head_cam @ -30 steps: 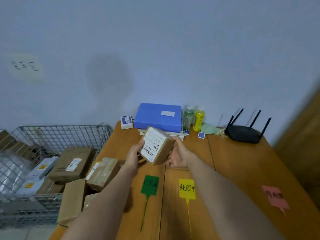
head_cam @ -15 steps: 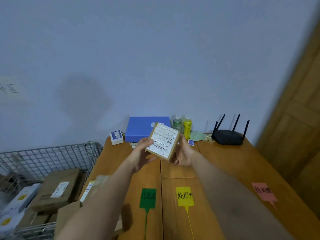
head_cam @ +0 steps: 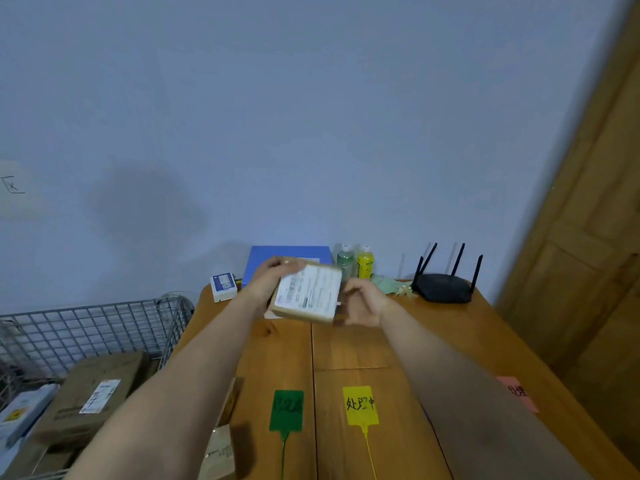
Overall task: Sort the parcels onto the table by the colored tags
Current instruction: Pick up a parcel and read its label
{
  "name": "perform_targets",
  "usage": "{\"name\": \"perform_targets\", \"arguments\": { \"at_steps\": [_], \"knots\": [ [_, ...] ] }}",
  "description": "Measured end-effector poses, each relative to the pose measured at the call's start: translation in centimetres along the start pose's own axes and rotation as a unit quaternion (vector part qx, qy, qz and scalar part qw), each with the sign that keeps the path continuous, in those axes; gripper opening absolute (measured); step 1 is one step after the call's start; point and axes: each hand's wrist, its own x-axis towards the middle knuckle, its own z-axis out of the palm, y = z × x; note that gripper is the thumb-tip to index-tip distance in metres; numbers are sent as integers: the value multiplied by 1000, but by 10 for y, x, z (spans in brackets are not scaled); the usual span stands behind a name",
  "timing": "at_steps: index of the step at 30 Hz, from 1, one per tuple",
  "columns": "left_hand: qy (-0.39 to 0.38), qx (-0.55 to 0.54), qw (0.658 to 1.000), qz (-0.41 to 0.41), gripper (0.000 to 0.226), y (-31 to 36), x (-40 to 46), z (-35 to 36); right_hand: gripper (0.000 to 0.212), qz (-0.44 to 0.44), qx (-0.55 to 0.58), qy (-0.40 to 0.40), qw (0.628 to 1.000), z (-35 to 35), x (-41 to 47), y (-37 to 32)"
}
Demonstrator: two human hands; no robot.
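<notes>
A small brown cardboard parcel (head_cam: 306,294) with a white shipping label is held in the air above the far part of the wooden table (head_cam: 349,348). My left hand (head_cam: 268,282) grips its upper left corner. My right hand (head_cam: 363,301) touches its right edge. Three tags lie on the table nearer to me: a green tag (head_cam: 286,410), a yellow tag (head_cam: 360,405) and a pink tag (head_cam: 519,393), the last partly hidden by my right forearm. More parcels (head_cam: 93,393) lie in a wire basket (head_cam: 104,327) to the left of the table.
At the table's back edge stand a blue box (head_cam: 263,259), a small white box (head_cam: 223,285), two bottles (head_cam: 355,263) and a black router (head_cam: 445,287). A wooden door (head_cam: 588,237) rises on the right. Brown parcels (head_cam: 221,452) rest at the table's left edge.
The parcel has been turned in my hands, its label now lying wider and flatter. My left hand moved to its top corner. The view has tilted upward.
</notes>
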Motion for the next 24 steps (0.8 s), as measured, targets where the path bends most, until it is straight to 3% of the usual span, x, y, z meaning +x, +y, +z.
{"name": "perform_targets", "arguments": {
  "at_steps": [3,7,10,13,16,19,24],
  "knots": [
    [-34,156,987,-21,24,6,-1,-4,58,-37,14,54,998,-12,-1,-13],
    [-82,270,959,-29,36,15,2,-3,75,43,-167,-29,985,0,-10,-19],
    [-108,285,952,-22,48,25,1,6,41,55,-237,-65,968,18,-10,-9],
    [-87,250,964,9,58,44,-2,10,27,-18,-191,-12,981,27,-11,-11],
    [-5,119,990,74,58,68,-14,13,41,-97,-149,55,982,37,-17,-28],
    [50,26,987,150,64,81,-30,13,50,-176,-122,89,973,51,-33,-47],
    [-2,-17,971,237,75,82,-57,35,53,-288,-73,78,952,78,-76,-75]
  ]
}}
